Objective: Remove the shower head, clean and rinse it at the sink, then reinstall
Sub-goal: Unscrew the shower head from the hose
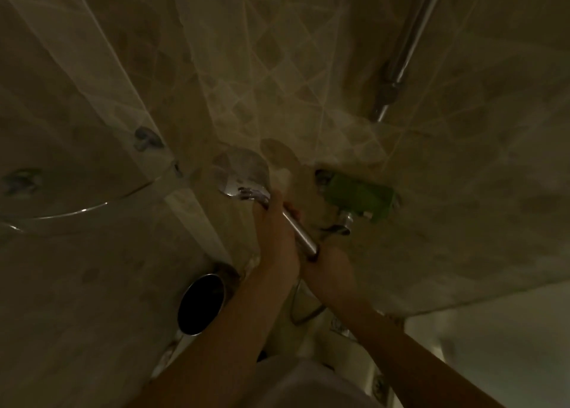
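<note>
Shower head (239, 173) left of wall bracket (357, 199)

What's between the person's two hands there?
A bare stretch of the shower head's chrome handle, running from the left hand to the right hand, in the head view.

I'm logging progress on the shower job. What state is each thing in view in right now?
shower head: held up near the tiled wall, chrome handle gripped at two places
left hand: grip closed round the handle just below the head
right hand: grip closed round the handle's lower end
green holder: fixed on the wall
shower rail: mounted, nothing on it
</note>
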A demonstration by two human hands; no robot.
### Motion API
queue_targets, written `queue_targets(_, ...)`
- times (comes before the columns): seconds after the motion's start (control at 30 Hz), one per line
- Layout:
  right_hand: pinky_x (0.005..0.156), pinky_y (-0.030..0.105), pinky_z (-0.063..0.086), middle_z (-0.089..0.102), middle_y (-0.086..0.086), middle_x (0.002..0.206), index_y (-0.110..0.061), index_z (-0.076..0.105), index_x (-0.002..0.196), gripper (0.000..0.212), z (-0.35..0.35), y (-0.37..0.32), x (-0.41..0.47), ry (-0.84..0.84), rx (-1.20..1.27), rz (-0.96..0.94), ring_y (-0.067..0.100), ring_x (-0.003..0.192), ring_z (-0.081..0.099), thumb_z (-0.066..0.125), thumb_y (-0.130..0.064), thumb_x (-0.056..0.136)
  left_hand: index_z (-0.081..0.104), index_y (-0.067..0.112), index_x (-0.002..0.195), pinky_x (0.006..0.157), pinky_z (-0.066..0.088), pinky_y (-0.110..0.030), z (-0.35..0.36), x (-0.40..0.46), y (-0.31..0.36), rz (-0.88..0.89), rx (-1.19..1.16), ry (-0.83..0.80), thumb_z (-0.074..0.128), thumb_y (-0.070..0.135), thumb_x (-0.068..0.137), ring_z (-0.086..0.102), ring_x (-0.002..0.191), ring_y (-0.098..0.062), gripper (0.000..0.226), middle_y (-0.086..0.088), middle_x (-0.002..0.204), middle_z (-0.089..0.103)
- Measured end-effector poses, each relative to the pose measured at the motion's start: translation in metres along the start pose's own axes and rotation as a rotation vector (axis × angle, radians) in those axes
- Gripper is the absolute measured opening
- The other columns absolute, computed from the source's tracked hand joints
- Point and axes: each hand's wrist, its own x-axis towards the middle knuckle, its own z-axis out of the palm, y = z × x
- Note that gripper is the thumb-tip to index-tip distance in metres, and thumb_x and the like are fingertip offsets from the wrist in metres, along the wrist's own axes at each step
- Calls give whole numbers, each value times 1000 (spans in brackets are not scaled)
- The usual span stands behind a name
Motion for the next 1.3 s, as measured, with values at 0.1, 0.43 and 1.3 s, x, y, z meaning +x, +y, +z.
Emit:
queue_targets(0.1, 44, 22, 35, 52, -11, 55, -23, 51, 57, 26, 5, -2, 3, 3, -64, 8, 10, 52, 54, 63, -28, 80, 58, 12, 114, 51, 50, -21, 4, 6, -5, -15, 40, 50, 67, 23, 94, 56, 53, -8, 24, 0, 71, 58)
queue_targets(0.43, 38, 13, 31, 55, -3, 57, -22, 51, 60, 32, 13, 6, -5, -54, -8, 42, 4, 48, 51, 64, -27, 88, 44, 16, 60, 42, 29, -26, -2, 23, -7, -134, 49, 17, 66, 9, 87, 30, 34, -9, 36, 3, 49, 36)
queue_targets(1.3, 37, 19, 27, 40, -5, 44, -19, 46, 64, 25, -1, -10, -27, -298, 656, 252, 10, 34, 36, 65, -21, 79, 37, 20, 47, 35, 18, -18, -3, 14, 17, -358, 58, -783, 47, 19, 91, 20, 28, -10, 46, 5, 35, 24)
